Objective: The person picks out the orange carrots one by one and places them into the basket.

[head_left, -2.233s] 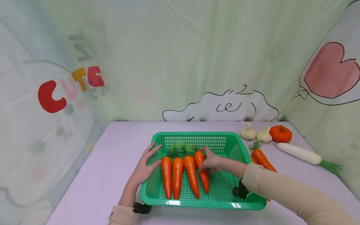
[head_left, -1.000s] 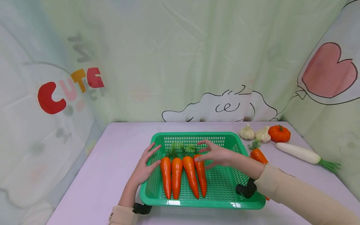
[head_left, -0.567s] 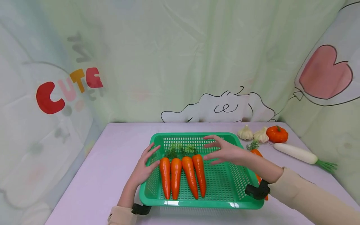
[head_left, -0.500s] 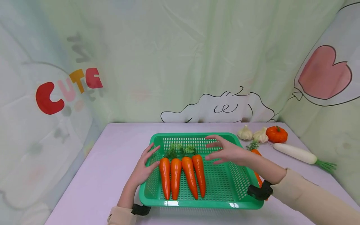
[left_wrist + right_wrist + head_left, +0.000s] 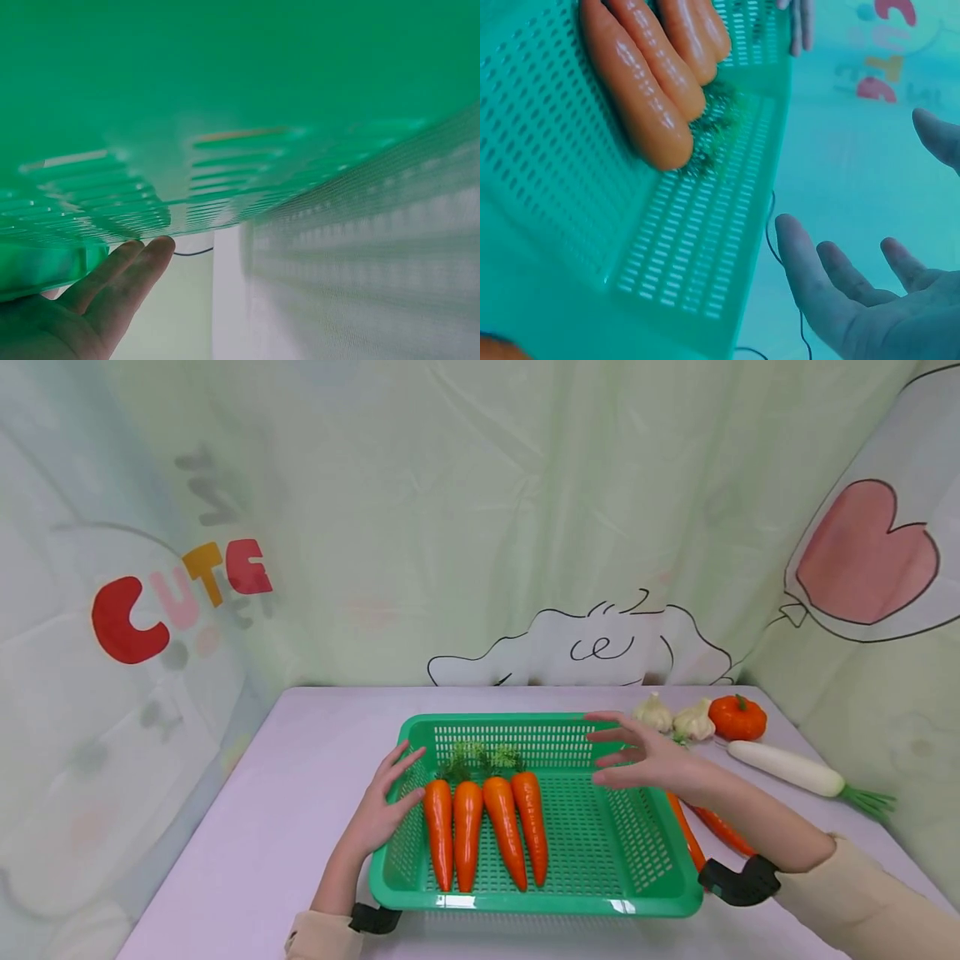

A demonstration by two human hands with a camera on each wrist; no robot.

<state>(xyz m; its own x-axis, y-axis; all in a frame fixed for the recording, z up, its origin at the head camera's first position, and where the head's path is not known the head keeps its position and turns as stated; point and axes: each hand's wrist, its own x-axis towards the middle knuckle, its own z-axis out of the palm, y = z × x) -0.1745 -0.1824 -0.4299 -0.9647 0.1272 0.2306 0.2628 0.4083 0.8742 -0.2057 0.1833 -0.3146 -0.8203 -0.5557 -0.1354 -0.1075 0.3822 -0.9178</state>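
Note:
A green plastic basket [image 5: 555, 903] sits on the table, with several orange carrots [image 5: 467, 835] lying side by side in its left half, leafy tops toward the back. My left hand [image 5: 381, 810] rests at the basket's left side, fingers spread and nearly straight; in the left wrist view its fingertips [image 5: 154, 251] meet the outside of the perforated wall. Over the basket's back right corner hovers my right hand [image 5: 652, 760], holding nothing, with its fingers apart. The right wrist view shows that hand's loosely extended fingers [image 5: 799, 255] beside the basket wall.
To the right of the basket lie more carrots [image 5: 723, 831], partly hidden by the right forearm. Behind them are garlic bulbs [image 5: 693, 721] and a small orange pumpkin [image 5: 738, 718]. A white radish [image 5: 787, 768] with green leaves lies near the table's right edge.
My right hand has let go of the rightmost carrot in the basket and moved right and back, away from it. That carrot now lies against its neighbour. The left hand stays put.

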